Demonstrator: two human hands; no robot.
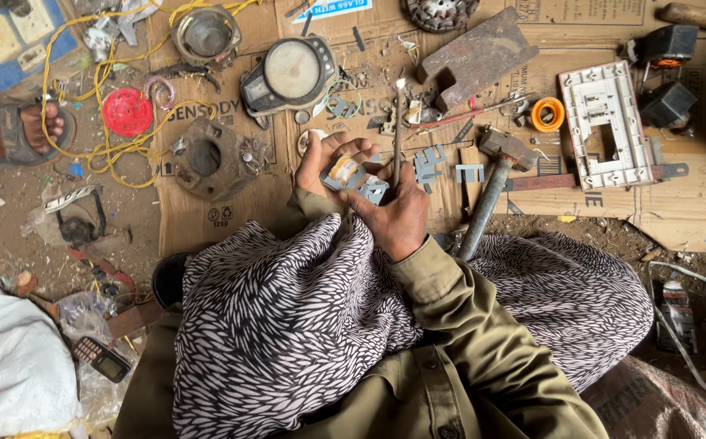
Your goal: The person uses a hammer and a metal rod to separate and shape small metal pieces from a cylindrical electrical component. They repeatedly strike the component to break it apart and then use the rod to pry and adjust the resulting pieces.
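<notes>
Black-and-white patterned cloth [288, 325] over my knees lies closest, with my olive sleeves [467, 358] coming out across it. Beyond my fingertips to the left sit a round red plastic disc [127, 111] and a dark metal plate with a round hole [207, 158], well apart from my grip. My left hand [329, 162] cups a small transformer with a yellowish taped coil and grey steel laminations [351, 177]; its fingers [351, 149] curl narrow around the far side. My right hand [398, 215] presses against the near side of that core and clamps a thin metal rod [398, 134], upright, tip pointing away from me.

Judging by the loose grey E-shaped steel plates [428, 162] lying just beyond my right knuckles, some laminations are already out; the core in my grasp looks mostly stacked, so much stripping seems left. Farther right rest a steel-headed hammer [495, 175] and a white plastic switch frame [605, 126].
</notes>
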